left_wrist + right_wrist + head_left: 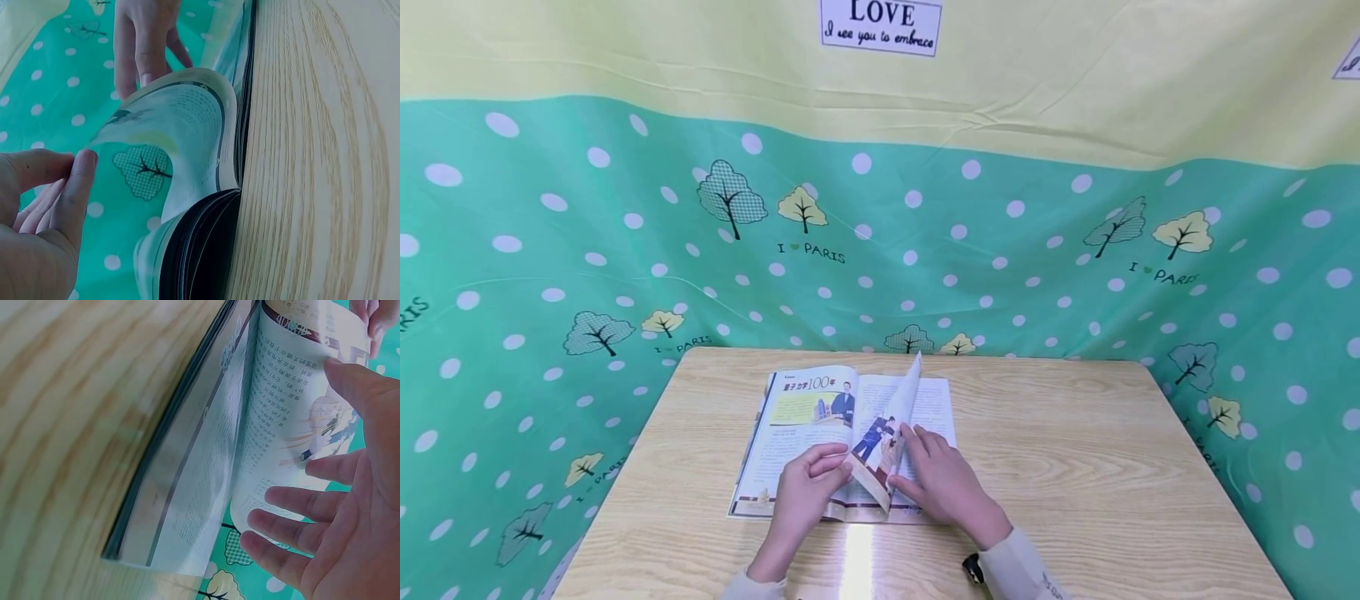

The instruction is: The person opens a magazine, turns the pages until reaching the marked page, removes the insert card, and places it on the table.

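Note:
An open magazine (790,450) lies on the table, its left page printed with a headline and a picture of a person in a suit. One page (880,442) stands lifted from the middle, curved over the right side. My left hand (808,487) pinches the edge of this page between thumb and forefinger, as the left wrist view shows. My right hand (943,479) is on the other side of the raised page. In the right wrist view its thumb rests against the page (281,394), and the fingers are spread and nearly straight beside it.
The wooden table (1075,467) extends around the magazine on both sides. Behind and beside it hangs a green and yellow curtain (820,317) with dots and trees. A dark object (972,568) shows at the right sleeve's cuff.

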{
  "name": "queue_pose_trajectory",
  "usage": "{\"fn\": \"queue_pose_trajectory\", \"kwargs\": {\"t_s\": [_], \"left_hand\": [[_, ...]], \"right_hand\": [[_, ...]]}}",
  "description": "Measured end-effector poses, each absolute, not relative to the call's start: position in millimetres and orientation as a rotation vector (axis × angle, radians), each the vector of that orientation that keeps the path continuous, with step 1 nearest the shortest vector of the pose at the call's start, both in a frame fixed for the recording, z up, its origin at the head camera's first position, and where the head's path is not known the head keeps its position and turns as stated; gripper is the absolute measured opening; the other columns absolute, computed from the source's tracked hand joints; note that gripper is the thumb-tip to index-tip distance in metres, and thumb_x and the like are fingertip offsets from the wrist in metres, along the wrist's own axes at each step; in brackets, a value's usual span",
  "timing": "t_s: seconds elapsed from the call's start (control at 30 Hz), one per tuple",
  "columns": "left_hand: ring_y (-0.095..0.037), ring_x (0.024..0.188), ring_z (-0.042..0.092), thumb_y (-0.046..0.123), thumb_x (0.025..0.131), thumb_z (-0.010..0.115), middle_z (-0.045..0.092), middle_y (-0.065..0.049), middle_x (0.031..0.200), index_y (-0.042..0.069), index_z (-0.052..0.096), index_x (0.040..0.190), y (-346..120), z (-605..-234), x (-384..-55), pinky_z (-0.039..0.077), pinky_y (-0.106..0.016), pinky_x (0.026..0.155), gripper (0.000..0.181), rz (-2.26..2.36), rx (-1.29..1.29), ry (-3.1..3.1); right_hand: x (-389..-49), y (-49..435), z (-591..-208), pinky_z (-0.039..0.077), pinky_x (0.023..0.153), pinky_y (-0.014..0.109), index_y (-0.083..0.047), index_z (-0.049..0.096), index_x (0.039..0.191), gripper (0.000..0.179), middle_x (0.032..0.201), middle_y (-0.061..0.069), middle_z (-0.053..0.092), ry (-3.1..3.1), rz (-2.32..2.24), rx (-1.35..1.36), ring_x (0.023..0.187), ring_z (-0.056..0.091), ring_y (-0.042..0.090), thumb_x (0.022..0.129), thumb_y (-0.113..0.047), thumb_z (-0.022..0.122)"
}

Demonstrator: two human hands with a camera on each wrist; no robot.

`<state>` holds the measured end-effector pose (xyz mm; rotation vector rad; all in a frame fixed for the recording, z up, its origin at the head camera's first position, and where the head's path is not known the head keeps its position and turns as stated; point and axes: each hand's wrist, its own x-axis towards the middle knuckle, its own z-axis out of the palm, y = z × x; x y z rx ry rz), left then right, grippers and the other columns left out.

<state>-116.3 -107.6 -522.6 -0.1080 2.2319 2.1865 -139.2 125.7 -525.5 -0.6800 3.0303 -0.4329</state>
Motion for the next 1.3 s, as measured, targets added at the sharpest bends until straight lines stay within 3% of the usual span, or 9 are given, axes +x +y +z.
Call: {"fn": "queue_pose_trajectory", "kwargs": {"t_s": [0.37, 0.83, 1.3], "left_hand": [[-0.030, 0.085, 0.074, 0.010, 0.086, 0.079, 0.075, -0.013, 0.096, 0.000, 0.070, 0.116, -129, -524, -114, 0.062, -0.026, 0.076, 0.033, 2.165, -0.210, 2.300], [-0.026, 0.086, 0.074, 0.002, 0.087, 0.077, 0.073, -0.019, 0.102, -0.005, 0.066, 0.120, -166, -520, -108, 0.062, -0.028, 0.078, 0.036, 2.217, -0.389, 2.282], [-0.017, 0.086, 0.074, 0.007, 0.090, 0.075, 0.073, -0.017, 0.107, -0.005, 0.062, 0.127, -203, -526, -96, 0.061, -0.025, 0.080, 0.041, 2.136, -0.565, 2.358]], "right_hand": [[-135, 134, -525, 0.046, 0.104, 0.056, -0.004, 0.032, 0.155, 0.085, 0.147, 0.023, 0.045, 3.060, -0.390, -0.679, 0.132, 0.045, 0.041, 0.095, -0.056, 0.061], [-128, 150, -525, 0.044, 0.106, 0.057, -0.004, 0.033, 0.154, 0.085, 0.149, 0.023, 0.042, 3.067, -0.358, -0.712, 0.134, 0.043, 0.042, 0.094, -0.054, 0.064], [-121, 166, -534, 0.038, 0.109, 0.063, -0.003, 0.037, 0.152, 0.094, 0.153, 0.028, 0.035, 2.922, -0.329, -0.745, 0.138, 0.035, 0.048, 0.087, -0.063, 0.067]]}}
